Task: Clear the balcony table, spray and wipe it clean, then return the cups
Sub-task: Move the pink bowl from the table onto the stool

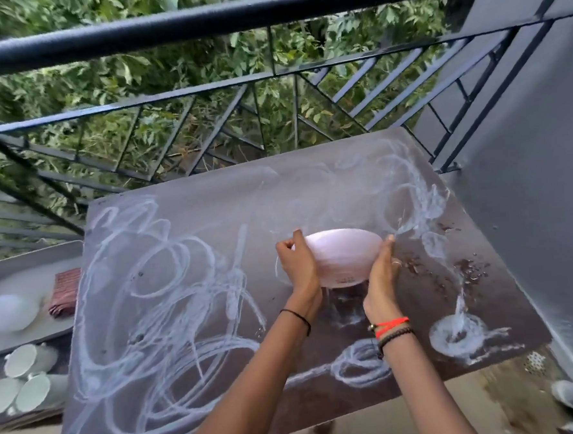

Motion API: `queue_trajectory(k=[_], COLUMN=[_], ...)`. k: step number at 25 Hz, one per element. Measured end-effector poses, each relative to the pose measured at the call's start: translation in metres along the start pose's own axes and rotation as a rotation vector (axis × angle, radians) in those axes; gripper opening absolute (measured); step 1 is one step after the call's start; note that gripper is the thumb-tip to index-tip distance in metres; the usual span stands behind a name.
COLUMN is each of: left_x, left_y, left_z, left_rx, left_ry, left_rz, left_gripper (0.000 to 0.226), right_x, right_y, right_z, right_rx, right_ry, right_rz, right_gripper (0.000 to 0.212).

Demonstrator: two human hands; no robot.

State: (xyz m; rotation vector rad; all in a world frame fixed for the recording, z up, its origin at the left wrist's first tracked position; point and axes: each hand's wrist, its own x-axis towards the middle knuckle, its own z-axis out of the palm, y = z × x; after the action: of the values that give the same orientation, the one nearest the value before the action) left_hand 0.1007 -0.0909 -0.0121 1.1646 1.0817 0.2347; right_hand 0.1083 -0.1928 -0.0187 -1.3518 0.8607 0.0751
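Pink bowl (343, 255) gripped by left hand (296, 266), cupped by right hand (381, 273), over streaked table (210, 201).

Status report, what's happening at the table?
The left hand and right hand hold the bowl over the table. Surface: white smears, dark crumbs. Aside, left: cups.
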Motion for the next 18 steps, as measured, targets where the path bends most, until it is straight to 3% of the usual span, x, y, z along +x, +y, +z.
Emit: queue_trajectory(k=[3, 6, 11, 13, 18], left_x=[0.010, 0.026, 0.059, 0.071, 0.099], left_y=[0.022, 0.038, 0.054, 0.056, 0.057], left_z=[-0.050, -0.108, -0.224, -0.278, -0.399], left_rx=[-0.111, -0.255, -0.401, -0.437, -0.467], left_ry=[0.109, 0.169, 0.228, 0.278, 0.401], left_rz=[0.059, 0.130, 0.254, 0.300, 0.359], left_gripper=[0.013, 0.003, 0.019, 0.019, 0.045], right_x=[-0.027, -0.063, -0.136, -0.170, -0.247], right_y=[0.008, 0.019, 0.060, 0.084, 0.135], right_z=[0.038, 0.075, 0.131, 0.157, 0.217], right_rx=[-0.017, -0.040, -0.149, -0.229, -0.516], right_ry=[-0.138, -0.304, -0.600, -0.696, -0.903], right_rz=[0.039, 0.062, 0.050, 0.057, 0.016], right_gripper=[0.057, 0.034, 0.010, 0.010, 0.019])
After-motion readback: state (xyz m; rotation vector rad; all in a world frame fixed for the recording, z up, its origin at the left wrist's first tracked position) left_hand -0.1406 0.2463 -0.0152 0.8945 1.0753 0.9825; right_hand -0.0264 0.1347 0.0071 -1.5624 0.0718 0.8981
